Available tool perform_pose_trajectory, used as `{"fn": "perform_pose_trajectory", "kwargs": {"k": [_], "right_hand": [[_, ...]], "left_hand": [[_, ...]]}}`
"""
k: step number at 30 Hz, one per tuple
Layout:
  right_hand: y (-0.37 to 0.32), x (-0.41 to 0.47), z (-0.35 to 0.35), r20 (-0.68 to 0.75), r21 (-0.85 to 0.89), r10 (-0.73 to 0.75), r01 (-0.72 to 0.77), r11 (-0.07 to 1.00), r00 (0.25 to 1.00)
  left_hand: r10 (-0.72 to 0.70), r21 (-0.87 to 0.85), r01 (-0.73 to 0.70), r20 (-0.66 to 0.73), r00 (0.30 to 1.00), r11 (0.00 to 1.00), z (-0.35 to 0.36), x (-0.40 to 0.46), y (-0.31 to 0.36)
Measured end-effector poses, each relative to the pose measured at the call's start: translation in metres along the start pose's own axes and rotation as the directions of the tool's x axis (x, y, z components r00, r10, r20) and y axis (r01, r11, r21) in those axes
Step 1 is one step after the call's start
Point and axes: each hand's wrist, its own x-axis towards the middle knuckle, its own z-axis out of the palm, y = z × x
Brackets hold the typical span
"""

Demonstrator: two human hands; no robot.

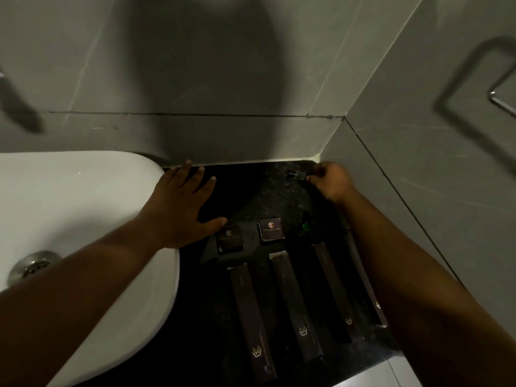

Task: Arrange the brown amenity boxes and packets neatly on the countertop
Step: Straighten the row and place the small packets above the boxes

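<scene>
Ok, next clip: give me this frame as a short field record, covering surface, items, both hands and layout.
surface: dark countertop beside a white sink
long packets: four, lying side by side
small boxes: two, in a row behind the packets
left hand: flat, open, on the sink rim and counter
right hand: at the back corner, fingers on a small dark bottle
unclear: green-tinted item, too dim to identify
</scene>
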Motion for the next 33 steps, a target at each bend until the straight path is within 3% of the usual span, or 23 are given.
{"fn": "perform_pose_trajectory", "kwargs": {"k": [3, 6, 10, 15, 20, 24, 29, 33], "right_hand": [[-0.021, 0.019, 0.016, 0.089, -0.214, -0.128, 0.144, 0.966, 0.988], [-0.035, 0.039, 0.031, 0.231, -0.489, -0.131, 0.231, 0.841, 0.964], [-0.036, 0.053, 0.045, 0.282, -0.596, -0.084, 0.244, 0.765, 0.956], [-0.018, 0.046, 0.024, 0.324, -0.476, -0.049, 0.208, 0.854, 0.945], [0.022, 0.029, 0.012, 0.373, -0.500, 0.067, 0.139, 0.855, 0.926], [0.034, 0.028, 0.019, 0.281, -0.441, 0.064, 0.070, 0.895, 0.958], [0.042, 0.013, 0.000, 0.173, -0.221, -0.051, 0.089, 0.971, 0.984], [0.055, -0.028, -0.008, 0.092, -0.052, 0.006, -0.002, 0.999, 0.996]], "left_hand": [[-0.007, 0.002, 0.007, 0.011, 1.000, 1.000, -0.003, 0.000, 0.002], [-0.004, 0.019, 0.004, 0.001, 1.000, 1.000, -0.006, -0.001, 0.003], [-0.014, -0.015, 0.014, -0.006, 1.000, 1.000, -0.008, -0.004, 0.005], [-0.013, -0.029, 0.013, 0.017, 1.000, 0.999, -0.012, -0.004, 0.007], [-0.023, -0.020, 0.023, 0.003, 1.000, 1.000, -0.011, -0.005, 0.008], [-0.013, 0.004, 0.013, 0.027, 1.000, 1.000, -0.007, -0.004, 0.005], [-0.012, 0.020, 0.012, 0.032, 0.999, 1.000, -0.007, -0.004, 0.004], [-0.015, 0.053, 0.011, 0.076, 0.997, 0.999, -0.011, -0.004, 0.006]]}}
